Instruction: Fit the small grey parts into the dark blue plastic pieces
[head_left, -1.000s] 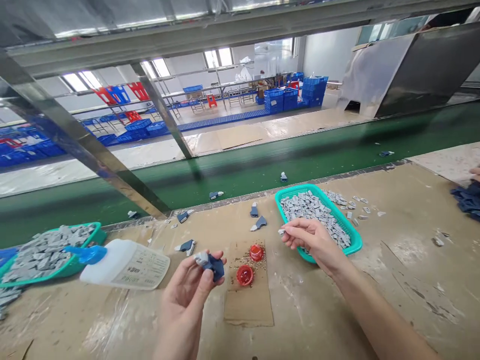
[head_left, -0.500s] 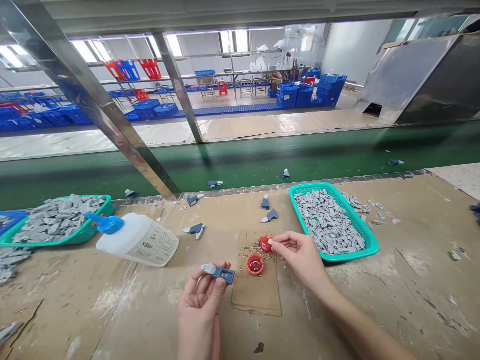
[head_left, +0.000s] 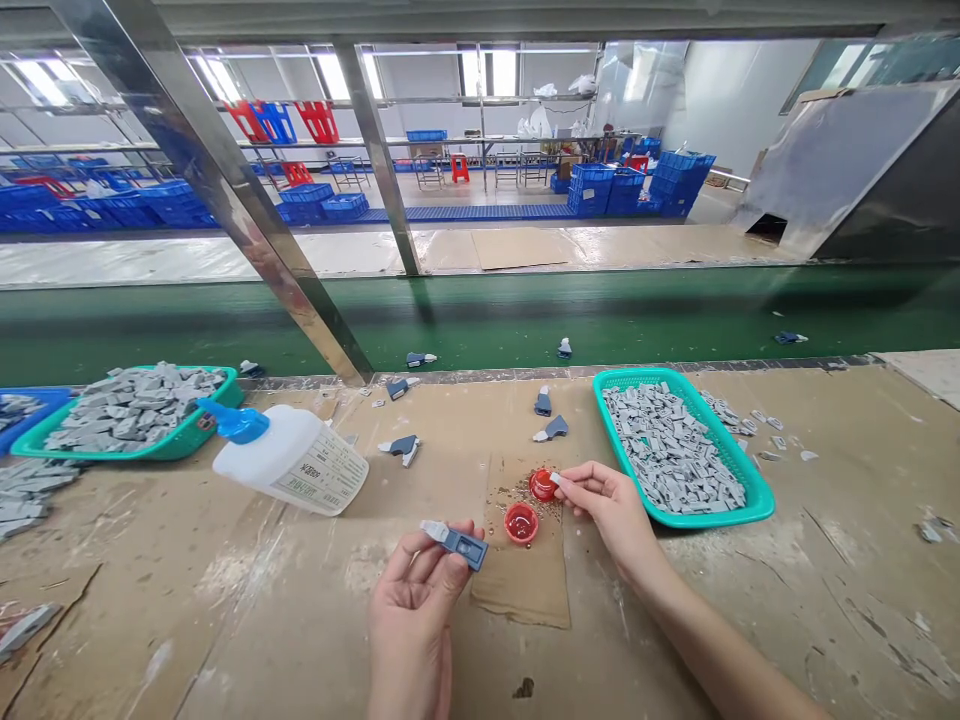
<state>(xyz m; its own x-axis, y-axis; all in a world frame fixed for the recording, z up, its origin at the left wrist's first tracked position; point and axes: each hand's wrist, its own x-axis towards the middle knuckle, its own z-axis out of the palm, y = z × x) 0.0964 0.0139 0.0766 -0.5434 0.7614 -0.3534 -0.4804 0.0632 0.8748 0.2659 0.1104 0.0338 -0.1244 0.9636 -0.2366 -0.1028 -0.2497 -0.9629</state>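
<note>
Hands apart above the surface (head_left: 225,610), each pinching a piece. Your left hand (head_left: 411,620) holds a blue-and-grey plastic part (head_left: 457,545) between thumb and fingers. Your right hand (head_left: 611,515) holds a small grey piece (head_left: 556,481) just beside a red cap (head_left: 543,485). Second red cap (head_left: 521,522) near the first, both on a cardboard sheet (head_left: 517,595) scattered with brown grains. Loose blue parts (head_left: 551,430) beyond the sheet. Teal basket (head_left: 761,505) of grey pieces to your right. Second teal basket (head_left: 180,445) of grey pieces to your far left. White plastic bottle (head_left: 292,462) with a blue nozzle, lying on its side beside that basket. Green conveyor belt (head_left: 525,310) beyond the surface, a few parts on it.
</note>
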